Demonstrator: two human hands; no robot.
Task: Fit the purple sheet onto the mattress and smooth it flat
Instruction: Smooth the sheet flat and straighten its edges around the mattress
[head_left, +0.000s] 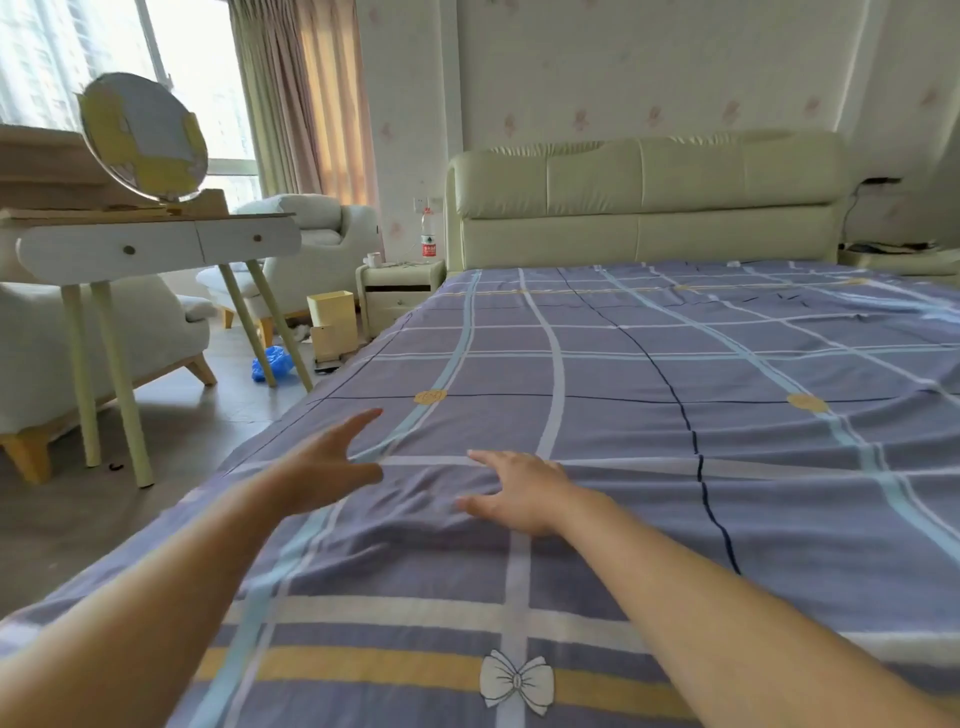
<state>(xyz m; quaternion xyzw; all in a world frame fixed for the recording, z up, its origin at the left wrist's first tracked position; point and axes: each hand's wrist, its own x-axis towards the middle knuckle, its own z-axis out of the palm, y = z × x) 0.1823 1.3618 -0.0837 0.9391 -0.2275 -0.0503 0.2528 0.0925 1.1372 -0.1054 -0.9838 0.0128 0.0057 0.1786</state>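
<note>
Ahead at twelve o'clock, I have both my left hand (324, 465) and right hand (519, 491) on the purple sheet (649, 415), fingers spread.

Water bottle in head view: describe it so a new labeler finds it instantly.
Start at the cream padded headboard, then drop to the small cream nightstand just left of it. The water bottle stands upright at the nightstand's back right, against the wall below a socket. It is clear plastic with a red label, taller than the small white cup beside it.
</note>
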